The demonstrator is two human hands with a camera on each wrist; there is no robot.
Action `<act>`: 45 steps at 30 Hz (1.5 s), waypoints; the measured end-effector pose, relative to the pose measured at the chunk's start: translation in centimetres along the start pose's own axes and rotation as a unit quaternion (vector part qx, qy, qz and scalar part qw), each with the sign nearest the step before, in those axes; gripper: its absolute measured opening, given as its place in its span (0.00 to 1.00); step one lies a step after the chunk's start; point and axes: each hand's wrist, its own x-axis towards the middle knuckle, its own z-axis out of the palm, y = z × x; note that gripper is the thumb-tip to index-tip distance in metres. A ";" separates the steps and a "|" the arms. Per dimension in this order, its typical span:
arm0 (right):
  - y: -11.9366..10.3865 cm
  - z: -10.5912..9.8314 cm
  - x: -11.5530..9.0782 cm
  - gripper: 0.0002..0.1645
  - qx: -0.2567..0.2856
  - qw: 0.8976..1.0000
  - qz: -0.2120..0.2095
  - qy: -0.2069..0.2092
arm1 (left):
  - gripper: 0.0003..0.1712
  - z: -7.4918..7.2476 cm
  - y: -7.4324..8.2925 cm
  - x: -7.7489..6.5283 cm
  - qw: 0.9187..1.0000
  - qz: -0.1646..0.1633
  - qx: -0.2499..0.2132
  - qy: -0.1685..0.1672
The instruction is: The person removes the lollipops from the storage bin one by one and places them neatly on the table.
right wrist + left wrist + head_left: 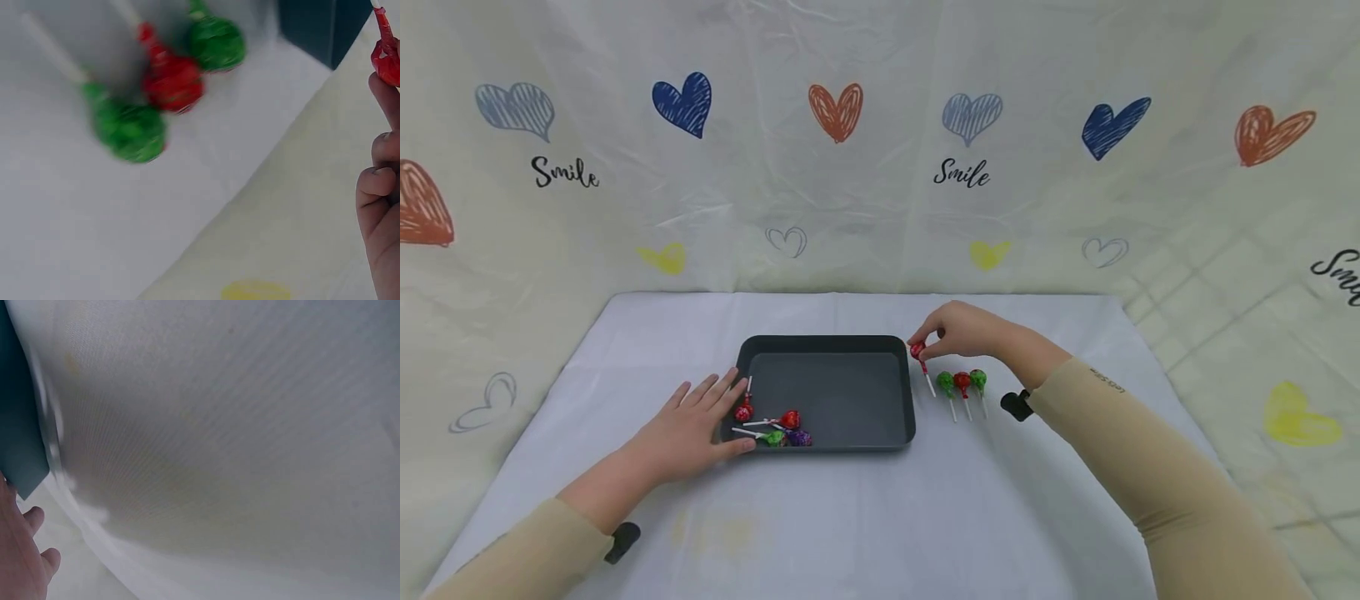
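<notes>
My right hand pinches a red-wrapped lollipop by its candy end, just beyond the dark grey tray's right edge; its white stick points down. In the right wrist view the same red lollipop shows at the fingertips. With fingers spread and straight, my left hand rests against the tray's left side. Inside the tray's lower left lie a red lollipop, another red lollipop, a green lollipop and a purple lollipop. The left wrist view catches only part of the hand and tray.
Right of the tray, a green lollipop, a red lollipop and a second green lollipop lie in a row, sticks toward me. White cloth covers the table. Behind it hangs a backdrop printed with hearts.
</notes>
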 end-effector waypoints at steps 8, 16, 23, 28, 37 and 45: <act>4.4 0.2 -3.5 0.17 0.013 0.998 0.058 0.001 | 0.59 -0.2 0.2 -0.1 1.000 -0.002 -0.006 0.000; 7.6 0.2 -6.0 0.18 0.014 0.995 0.094 -0.002 | 0.60 -0.1 0.0 0.0 1.000 0.001 0.004 -0.004; 9.1 0.6 -6.5 0.17 0.016 0.994 0.108 -0.003 | 0.59 -0.2 0.1 -0.1 1.000 0.004 -0.007 0.002; 10.1 1.3 -6.3 0.15 0.005 0.994 0.111 -0.012 | 0.59 -0.1 0.1 0.0 1.000 0.004 -0.007 0.000; 11.0 2.3 -5.8 0.13 -0.007 0.995 0.103 -0.013 | 0.61 0.3 -0.3 0.4 1.000 -0.011 0.015 -0.021; 10.9 2.7 -5.8 0.14 0.002 0.994 0.105 -0.010 | 0.60 0.0 -0.1 0.0 1.000 -0.002 -0.004 -0.004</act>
